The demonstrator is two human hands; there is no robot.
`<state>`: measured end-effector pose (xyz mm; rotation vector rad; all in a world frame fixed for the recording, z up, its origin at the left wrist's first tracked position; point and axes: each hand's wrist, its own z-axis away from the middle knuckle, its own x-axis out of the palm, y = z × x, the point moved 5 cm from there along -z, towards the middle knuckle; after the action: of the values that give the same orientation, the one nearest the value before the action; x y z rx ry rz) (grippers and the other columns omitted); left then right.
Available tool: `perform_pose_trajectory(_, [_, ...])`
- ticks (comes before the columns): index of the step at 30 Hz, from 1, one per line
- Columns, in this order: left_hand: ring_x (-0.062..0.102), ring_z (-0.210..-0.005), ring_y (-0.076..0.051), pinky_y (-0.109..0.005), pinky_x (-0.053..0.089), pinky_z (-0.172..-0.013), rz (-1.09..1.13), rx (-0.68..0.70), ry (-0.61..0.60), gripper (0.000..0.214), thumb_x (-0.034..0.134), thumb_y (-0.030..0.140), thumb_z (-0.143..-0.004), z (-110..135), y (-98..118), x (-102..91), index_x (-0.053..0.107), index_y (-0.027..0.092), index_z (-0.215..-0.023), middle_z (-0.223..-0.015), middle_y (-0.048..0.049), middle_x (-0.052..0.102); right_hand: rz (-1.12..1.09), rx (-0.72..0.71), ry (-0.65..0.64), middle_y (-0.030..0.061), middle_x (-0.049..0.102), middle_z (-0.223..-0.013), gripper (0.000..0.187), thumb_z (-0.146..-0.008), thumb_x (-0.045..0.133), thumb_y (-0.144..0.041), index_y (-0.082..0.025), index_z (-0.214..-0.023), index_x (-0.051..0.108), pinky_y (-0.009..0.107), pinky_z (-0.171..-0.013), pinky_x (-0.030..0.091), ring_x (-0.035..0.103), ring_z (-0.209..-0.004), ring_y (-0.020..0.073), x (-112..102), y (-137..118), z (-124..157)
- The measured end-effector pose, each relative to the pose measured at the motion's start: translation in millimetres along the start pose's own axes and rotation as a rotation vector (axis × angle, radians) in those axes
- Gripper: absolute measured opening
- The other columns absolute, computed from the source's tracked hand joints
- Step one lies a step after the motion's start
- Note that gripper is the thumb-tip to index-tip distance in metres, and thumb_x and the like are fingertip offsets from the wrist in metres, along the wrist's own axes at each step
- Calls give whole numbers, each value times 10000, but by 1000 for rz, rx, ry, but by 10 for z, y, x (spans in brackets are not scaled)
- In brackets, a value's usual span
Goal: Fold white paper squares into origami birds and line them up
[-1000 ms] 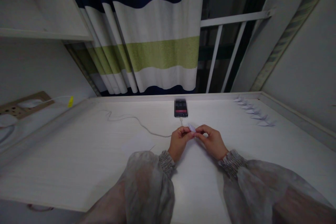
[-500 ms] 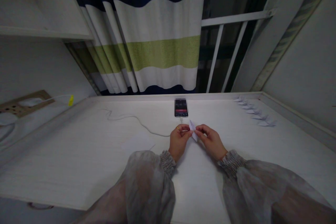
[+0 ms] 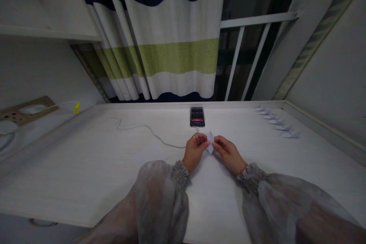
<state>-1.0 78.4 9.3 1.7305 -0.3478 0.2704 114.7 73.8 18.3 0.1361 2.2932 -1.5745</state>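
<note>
A small folded piece of white paper (image 3: 211, 143), diamond-shaped with a long vertical axis, is held up between my two hands over the desk. My left hand (image 3: 196, 150) pinches its left side between thumb and fingers, and a ring shows on one finger. From the other side, my right hand (image 3: 229, 154) pinches the right edge in the same way. Several folded white paper figures (image 3: 276, 122), apparently cranes, stand in a slanting row at the back right of the desk.
A phone (image 3: 197, 117) lies beyond my hands, its white cable (image 3: 154, 133) trailing left. White sheets of paper (image 3: 148, 154) lie near my left sleeve on the white desk (image 3: 71, 171). A power strip (image 3: 28, 110) is at the far left; a curtain (image 3: 177, 57) hangs behind.
The folded paper has turned from a slanted, edge-on pose to upright with its broad face showing. My left hand has shifted slightly; the right stays almost in place.
</note>
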Motion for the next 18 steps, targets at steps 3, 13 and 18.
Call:
perform_pose_trajectory(3, [473,-595,-74,-210,374,-602,-10,-22,-32,188,674,181,-545,-4,-12,3,530,140,-659,-615,32,521,-66,33,-21,-10,465,-650,200,-747,444,-383,-187,-706,451,246,-577,381,436,-612,122,1,3,1])
perform_pose_trajectory(13, [507,-728,-102,-233,383,-687,36,11,-143,193,672,234,-573,20,57,60,512,139,-622,-812,-18,563,-191,46,-59,-6,489,-670,217,-727,479,-398,-181,-726,470,247,-575,387,450,-630,122,18,2,7])
perform_pose_trajectory(18, [513,-711,-106,-246,387,-695,-12,-7,-86,200,686,231,-555,13,21,9,522,136,-620,-779,-19,573,-175,66,3,-9,497,-650,219,-719,498,-392,-174,-718,488,244,-567,388,457,-609,119,3,33,6])
